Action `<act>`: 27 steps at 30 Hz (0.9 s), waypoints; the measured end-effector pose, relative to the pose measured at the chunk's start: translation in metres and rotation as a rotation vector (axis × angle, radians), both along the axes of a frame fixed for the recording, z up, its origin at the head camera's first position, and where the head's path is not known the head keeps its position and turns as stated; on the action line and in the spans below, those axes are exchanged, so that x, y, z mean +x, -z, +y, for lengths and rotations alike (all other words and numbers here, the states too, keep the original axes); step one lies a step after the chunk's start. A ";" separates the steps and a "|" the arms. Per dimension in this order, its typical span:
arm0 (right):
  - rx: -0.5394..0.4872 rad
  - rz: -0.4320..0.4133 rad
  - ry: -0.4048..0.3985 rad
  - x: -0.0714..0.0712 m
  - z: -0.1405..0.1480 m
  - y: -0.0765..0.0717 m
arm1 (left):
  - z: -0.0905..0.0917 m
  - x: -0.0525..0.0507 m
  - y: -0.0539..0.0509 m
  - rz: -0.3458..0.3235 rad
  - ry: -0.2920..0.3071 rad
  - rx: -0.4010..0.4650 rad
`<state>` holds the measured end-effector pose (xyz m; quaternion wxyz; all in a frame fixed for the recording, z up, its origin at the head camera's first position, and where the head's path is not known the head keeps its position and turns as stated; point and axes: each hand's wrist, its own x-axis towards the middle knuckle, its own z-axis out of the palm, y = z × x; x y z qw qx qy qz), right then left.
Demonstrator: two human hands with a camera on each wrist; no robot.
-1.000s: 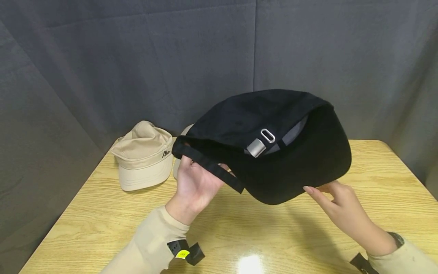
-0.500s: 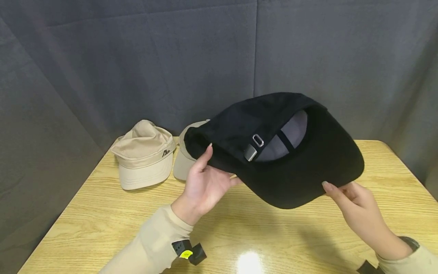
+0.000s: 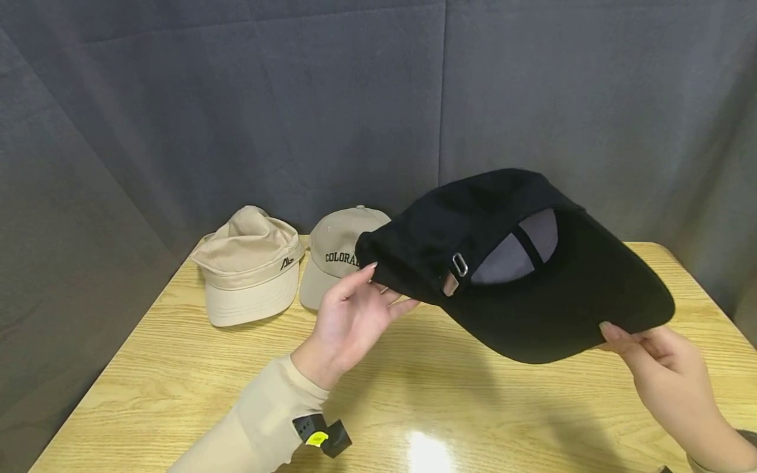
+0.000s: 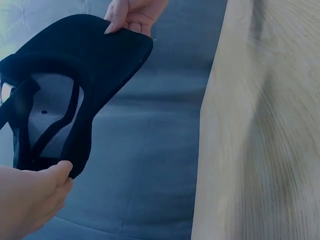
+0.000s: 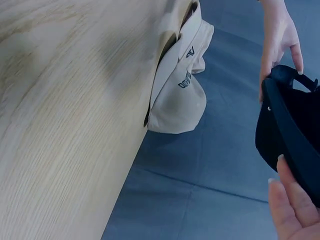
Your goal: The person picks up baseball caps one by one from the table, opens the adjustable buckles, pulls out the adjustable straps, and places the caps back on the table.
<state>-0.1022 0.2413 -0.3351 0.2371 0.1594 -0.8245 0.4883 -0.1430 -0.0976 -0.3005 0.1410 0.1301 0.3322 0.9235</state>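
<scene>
A black cap [image 3: 491, 210] is held up above the table, tilted so that its brim [image 3: 562, 315] points right and its grey-lined inside shows. My right hand [image 3: 674, 374] pinches the brim edge, thumb on the near face. At the back end of the cap, my left hand [image 3: 355, 315] holds the edge between thumb and fingers. A metal buckle [image 3: 451, 284] and a metal eyelet [image 3: 459, 264] show on the strap side. In the left wrist view the black cap [image 4: 85, 45] hangs between both hands.
Two beige caps stand on the wooden table [image 3: 236, 394] at the back left: one with a small dark logo [image 3: 251, 263], one lettered cap [image 3: 337, 236] partly hidden behind the black cap. A grey curtain [image 3: 355, 98] hangs behind the table.
The black cap has moved right and tilted, uncovering more of its lining and of the lettered beige cap. My right hand moved right with the brim; my left thumb shifted onto the near edge.
</scene>
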 end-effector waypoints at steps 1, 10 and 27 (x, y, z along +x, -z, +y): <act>0.000 -0.013 0.021 0.001 0.002 0.000 | 0.000 0.000 0.001 0.001 -0.002 -0.004; -0.011 -0.052 0.118 0.009 0.010 -0.003 | -0.003 0.001 0.007 0.010 -0.015 -0.009; -0.012 0.030 0.166 0.012 0.021 -0.006 | -0.007 0.002 0.013 -0.002 0.002 -0.004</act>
